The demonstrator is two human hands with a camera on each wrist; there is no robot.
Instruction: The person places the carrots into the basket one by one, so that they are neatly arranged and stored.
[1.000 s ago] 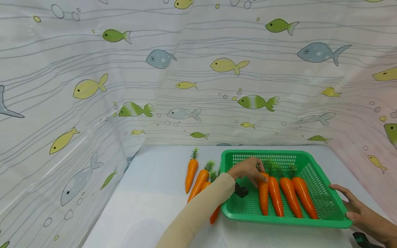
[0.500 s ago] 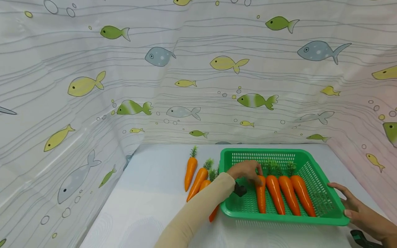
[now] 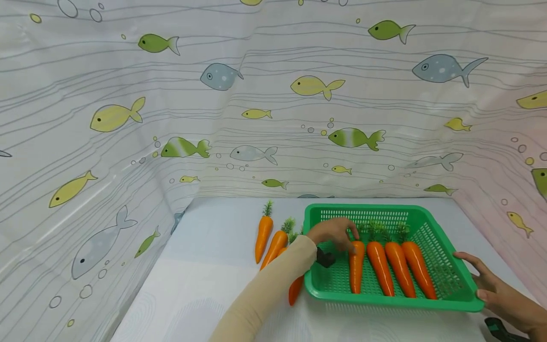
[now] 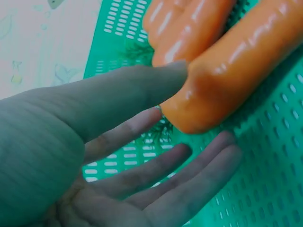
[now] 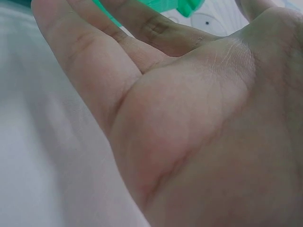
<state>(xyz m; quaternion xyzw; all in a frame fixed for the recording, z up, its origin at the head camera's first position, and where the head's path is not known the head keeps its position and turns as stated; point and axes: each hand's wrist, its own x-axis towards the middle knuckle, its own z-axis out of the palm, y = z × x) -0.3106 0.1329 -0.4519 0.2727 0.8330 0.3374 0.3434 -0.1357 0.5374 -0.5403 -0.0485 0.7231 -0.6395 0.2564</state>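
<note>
In the head view, my left hand [image 3: 335, 232] reaches into a green plastic basket [image 3: 397, 306] at the top of the leftmost carrot [image 3: 356, 268] in it. The left wrist view shows my thumb touching that orange carrot [image 4: 236, 71] near its leafy end, while the other fingers are extended and spread below it. Several carrots lie side by side in the basket, green tops to the back, among them the rightmost carrot [image 3: 419, 270]. My right hand [image 3: 495, 289] rests against the basket's right side, its thumb and forefinger touching the rim and fingers extended.
More carrots lie on the white table [image 3: 201, 275] left of the basket, such as the far-left carrot [image 3: 264, 237]. My left sleeve [image 3: 269, 285] partly covers others. A fish-patterned sheet [image 3: 273, 137] stands behind and at the sides.
The leftmost carrot in the basket has shifted left, apart from its neighbour, along with my left hand. The left fingers have loosened around it. My right hand stays at the basket's side.
</note>
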